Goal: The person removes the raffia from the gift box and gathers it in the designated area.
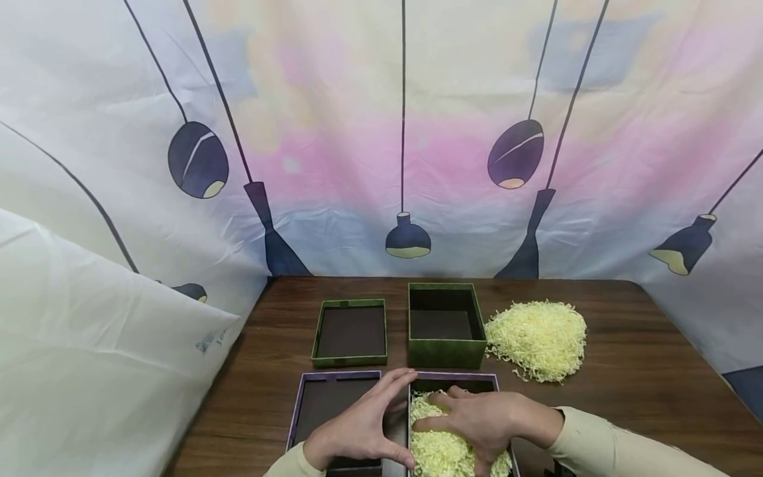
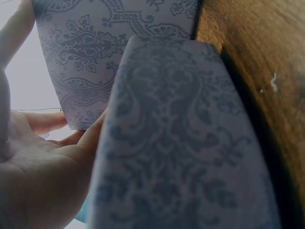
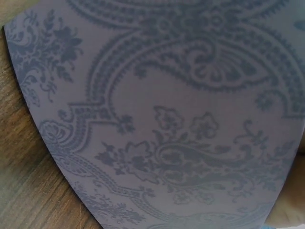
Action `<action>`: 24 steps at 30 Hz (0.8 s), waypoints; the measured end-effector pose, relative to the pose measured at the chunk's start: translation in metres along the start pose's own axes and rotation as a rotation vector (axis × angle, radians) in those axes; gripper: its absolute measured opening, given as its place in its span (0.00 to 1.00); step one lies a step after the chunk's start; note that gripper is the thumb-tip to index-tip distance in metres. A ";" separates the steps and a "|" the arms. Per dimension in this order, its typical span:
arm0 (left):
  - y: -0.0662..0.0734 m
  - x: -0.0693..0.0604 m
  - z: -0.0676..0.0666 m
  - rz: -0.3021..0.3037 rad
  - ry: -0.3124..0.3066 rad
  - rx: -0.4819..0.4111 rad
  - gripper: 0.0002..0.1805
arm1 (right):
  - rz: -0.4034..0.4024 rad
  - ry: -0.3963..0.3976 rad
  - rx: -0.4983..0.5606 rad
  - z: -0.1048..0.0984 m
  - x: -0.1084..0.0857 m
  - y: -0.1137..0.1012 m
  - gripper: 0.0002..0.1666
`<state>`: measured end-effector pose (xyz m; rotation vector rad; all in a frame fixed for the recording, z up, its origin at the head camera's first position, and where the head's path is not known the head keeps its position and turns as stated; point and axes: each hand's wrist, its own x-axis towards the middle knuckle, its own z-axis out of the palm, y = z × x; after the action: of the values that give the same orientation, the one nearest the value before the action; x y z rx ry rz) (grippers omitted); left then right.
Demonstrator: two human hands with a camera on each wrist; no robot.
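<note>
In the head view, a purple-edged box (image 1: 456,375) at the front holds pale yellow shredded paper (image 1: 438,454). My right hand (image 1: 485,421) is on the shreds inside it, fingers spread and fingertips partly sunk in. Along the box's left wall lies my left hand (image 1: 360,424), fingers extended toward the far left corner and thumb at the near part of the rim. Left of the box lies its purple-edged lid (image 1: 334,404), partly under my left hand. Patterned box wall (image 3: 167,119) fills most of the right wrist view.
Behind stand an open green box (image 1: 447,354) and, to its left, a shallow green lid (image 1: 352,331). A loose heap of yellow shredded paper (image 1: 539,338) lies right of the green box. A printed cloth (image 1: 357,132) hangs behind the wooden table (image 1: 644,397).
</note>
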<state>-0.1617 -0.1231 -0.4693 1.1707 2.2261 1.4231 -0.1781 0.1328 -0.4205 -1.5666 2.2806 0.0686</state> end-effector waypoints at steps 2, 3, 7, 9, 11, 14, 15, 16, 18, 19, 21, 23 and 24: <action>0.000 0.000 -0.001 0.002 0.000 -0.004 0.61 | 0.007 -0.009 -0.003 -0.001 0.001 0.000 0.64; 0.000 0.000 -0.001 0.003 -0.001 -0.007 0.61 | 0.011 -0.015 -0.003 -0.001 0.002 -0.001 0.64; -0.001 0.000 -0.001 0.011 -0.007 -0.013 0.61 | 0.033 -0.035 -0.011 -0.001 0.003 -0.003 0.64; -0.001 0.000 -0.001 0.015 -0.010 -0.013 0.61 | 0.048 -0.041 -0.026 0.000 0.004 -0.005 0.64; -0.001 0.000 -0.001 0.018 -0.010 -0.012 0.61 | 0.056 -0.036 -0.051 0.001 0.004 -0.006 0.64; -0.001 0.000 -0.001 0.015 -0.008 -0.011 0.61 | 0.067 -0.034 -0.081 0.002 0.005 -0.007 0.65; -0.002 0.000 -0.001 0.015 -0.006 -0.009 0.61 | 0.067 -0.031 -0.091 0.003 0.005 -0.008 0.65; -0.002 0.000 -0.001 0.014 -0.006 -0.009 0.61 | 0.069 -0.033 -0.092 0.003 0.006 -0.008 0.65; -0.002 0.000 0.000 0.011 -0.005 -0.011 0.60 | 0.079 -0.030 -0.106 0.005 0.007 -0.009 0.66; -0.002 -0.001 0.000 0.012 -0.005 -0.011 0.60 | 0.086 -0.028 -0.116 0.006 0.008 -0.010 0.66; -0.002 -0.001 0.000 0.010 -0.005 -0.013 0.60 | 0.095 -0.016 -0.137 0.009 0.009 -0.012 0.66; -0.002 -0.001 0.000 0.007 -0.006 -0.016 0.60 | 0.106 -0.001 -0.157 0.012 0.009 -0.014 0.67; -0.002 -0.001 0.000 0.007 -0.007 -0.016 0.60 | 0.108 0.005 -0.167 0.012 0.010 -0.014 0.67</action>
<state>-0.1623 -0.1243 -0.4711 1.1775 2.2043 1.4348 -0.1647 0.1218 -0.4329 -1.5215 2.4165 0.2904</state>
